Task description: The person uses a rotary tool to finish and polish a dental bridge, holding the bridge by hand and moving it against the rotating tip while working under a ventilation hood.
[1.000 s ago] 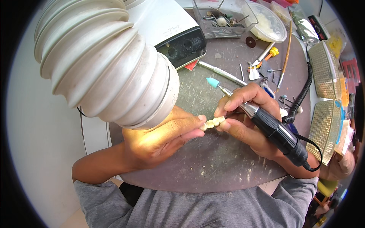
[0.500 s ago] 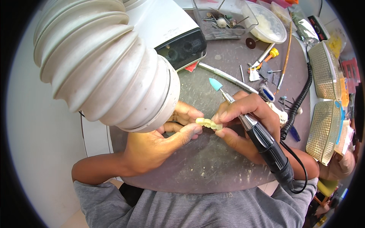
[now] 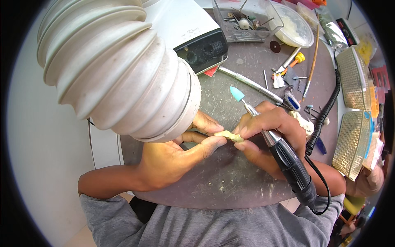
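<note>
Between both hands is a small pale-yellow dental bridge (image 3: 229,136), a short row of joined tooth shapes. My left hand (image 3: 175,158) pinches its left end with thumb and fingertips; the hose covers some of the knuckles. At the other end, the thumb and forefinger of my right hand (image 3: 269,136) grip the piece. That same hand also carries a black and silver rotary handpiece (image 3: 288,160), lying across the palm with its cord trailing toward me. A teal cone-shaped polishing bit (image 3: 237,94) on its tip points up and away, apart from the bridge.
A wide ribbed white hose (image 3: 119,78) hangs over my left hand, beside a white machine (image 3: 199,47). Farther back are a clear box (image 3: 247,35) of burs and a round tub (image 3: 294,31). A brush (image 3: 291,101), a coiled black cord (image 3: 329,96) and woven baskets (image 3: 349,142) stand right.
The dental bridge has been rolled between my fingertips and shows a thinner side. Both hands keep their hold, and the view has shifted slightly.
</note>
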Tool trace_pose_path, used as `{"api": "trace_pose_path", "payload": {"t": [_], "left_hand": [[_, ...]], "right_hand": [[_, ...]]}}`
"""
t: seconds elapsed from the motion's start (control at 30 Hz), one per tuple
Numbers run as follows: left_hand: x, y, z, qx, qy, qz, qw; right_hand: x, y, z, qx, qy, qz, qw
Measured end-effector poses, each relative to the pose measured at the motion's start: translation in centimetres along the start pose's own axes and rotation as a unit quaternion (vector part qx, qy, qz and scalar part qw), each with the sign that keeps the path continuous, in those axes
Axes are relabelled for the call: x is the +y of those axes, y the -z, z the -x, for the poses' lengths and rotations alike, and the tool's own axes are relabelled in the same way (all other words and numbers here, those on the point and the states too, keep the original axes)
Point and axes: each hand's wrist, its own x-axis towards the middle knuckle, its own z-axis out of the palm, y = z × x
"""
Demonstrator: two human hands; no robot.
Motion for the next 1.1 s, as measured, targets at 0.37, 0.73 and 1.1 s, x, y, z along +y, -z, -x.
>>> {"api": "trace_pose_path", "payload": {"t": [0.37,0.73,1.1], "left_hand": [[0.9,0.4,0.0,-0.003,0.091,0.0,0.996],[1.3,0.6,-0.2,-0.014,0.099,0.012,0.995],[0.0,0.0,0.0,-0.008,0.035,0.13,0.991]], "right_hand": [[-0.2,0.0,-0.1,0.0,0.008,0.01,1.0],[0.0,-0.1,0.1,0.006,-0.004,-0.006,1.0],[-0.1,-0.3,0.5,0.013,-0.074,-0.064,0.995]]}}
